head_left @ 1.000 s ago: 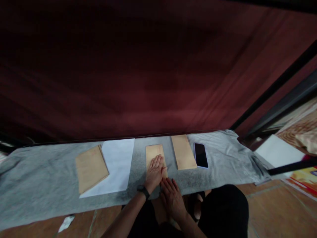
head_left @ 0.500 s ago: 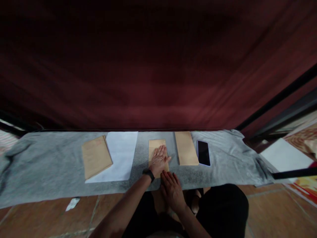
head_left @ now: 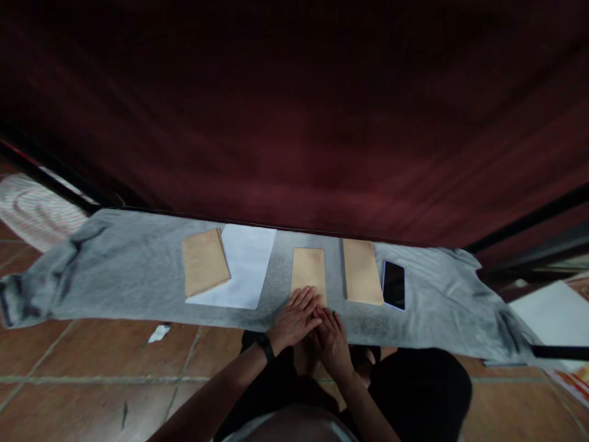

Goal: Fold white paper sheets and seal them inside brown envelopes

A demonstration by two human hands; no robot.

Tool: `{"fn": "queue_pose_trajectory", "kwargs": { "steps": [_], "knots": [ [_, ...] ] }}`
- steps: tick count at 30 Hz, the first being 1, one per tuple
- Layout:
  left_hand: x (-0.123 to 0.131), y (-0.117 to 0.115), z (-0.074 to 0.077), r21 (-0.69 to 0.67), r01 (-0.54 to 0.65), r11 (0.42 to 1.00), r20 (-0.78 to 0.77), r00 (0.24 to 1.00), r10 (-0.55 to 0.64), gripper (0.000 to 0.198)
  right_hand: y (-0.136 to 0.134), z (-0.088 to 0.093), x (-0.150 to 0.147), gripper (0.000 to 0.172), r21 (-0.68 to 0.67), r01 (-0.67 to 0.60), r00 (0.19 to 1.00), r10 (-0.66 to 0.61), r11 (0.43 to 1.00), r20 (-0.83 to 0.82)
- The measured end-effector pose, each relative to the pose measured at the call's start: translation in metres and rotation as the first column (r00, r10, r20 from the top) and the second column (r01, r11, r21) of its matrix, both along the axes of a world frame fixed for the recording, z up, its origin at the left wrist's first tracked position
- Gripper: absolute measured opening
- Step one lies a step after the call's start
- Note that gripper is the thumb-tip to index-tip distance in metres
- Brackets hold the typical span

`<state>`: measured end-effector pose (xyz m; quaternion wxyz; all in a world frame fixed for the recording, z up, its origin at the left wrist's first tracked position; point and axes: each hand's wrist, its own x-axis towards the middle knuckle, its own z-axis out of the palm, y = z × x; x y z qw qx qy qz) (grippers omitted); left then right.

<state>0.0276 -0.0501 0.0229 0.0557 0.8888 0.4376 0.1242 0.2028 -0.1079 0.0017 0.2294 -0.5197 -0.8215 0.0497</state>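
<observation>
A brown paper envelope (head_left: pixel 308 267) lies flat on the grey cloth in front of me. My left hand (head_left: pixel 296 316), with a dark band on its wrist, rests flat on the envelope's near part, fingers stretched out. Beside it my right hand (head_left: pixel 332 341) lies with fingers extended over the envelope's near right corner, its fingertips close to the left hand. Between them the two hands cover the envelope's near end. To the right lies a stack of brown envelopes (head_left: pixel 362 272). On the left, more brown envelopes (head_left: pixel 205 261) sit partly over white paper (head_left: pixel 251 261).
A phone (head_left: pixel 394 284) with a dark screen lies right of the stack. The grey cloth (head_left: pixel 133 270) covers a long narrow surface, backed by a dark red curtain (head_left: pixel 294 153). A white scrap (head_left: pixel 159 333) lies on the tiled floor (head_left: pixel 115 350).
My left hand has slid down the envelope towards me, uncovering its far part, and now lies against my right hand. The camera view has tilted and shifted.
</observation>
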Motion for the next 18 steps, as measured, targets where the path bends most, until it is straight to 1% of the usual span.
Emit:
{"fn": "queue_pose_trajectory", "kwargs": {
  "steps": [5,8,11,14,18],
  "knots": [
    [-0.019,-0.030,-0.006,0.050,0.005,0.999,-0.055,0.998,-0.002,0.070,-0.001,0.001,0.002,0.054,-0.020,-0.028,0.998,0.029,0.999,0.060],
    [-0.027,-0.040,-0.010,0.059,0.001,0.998,-0.081,0.997,0.004,0.072,-0.001,0.005,0.000,0.051,-0.036,-0.008,0.998,0.010,0.999,0.068],
    [-0.031,-0.042,-0.010,0.061,0.001,0.998,-0.091,0.996,0.004,0.072,0.001,0.007,0.003,0.048,-0.039,0.008,0.997,-0.006,0.999,0.072],
    [-0.031,-0.041,-0.009,0.058,0.013,0.998,-0.087,0.996,-0.008,0.072,0.003,0.007,0.013,0.048,-0.035,0.026,0.995,-0.022,0.999,0.100],
    [-0.030,-0.039,-0.008,0.040,0.027,0.999,-0.090,0.996,-0.023,0.071,0.004,0.009,0.022,0.048,-0.027,0.074,0.990,-0.070,0.997,0.125]
  ]
}}
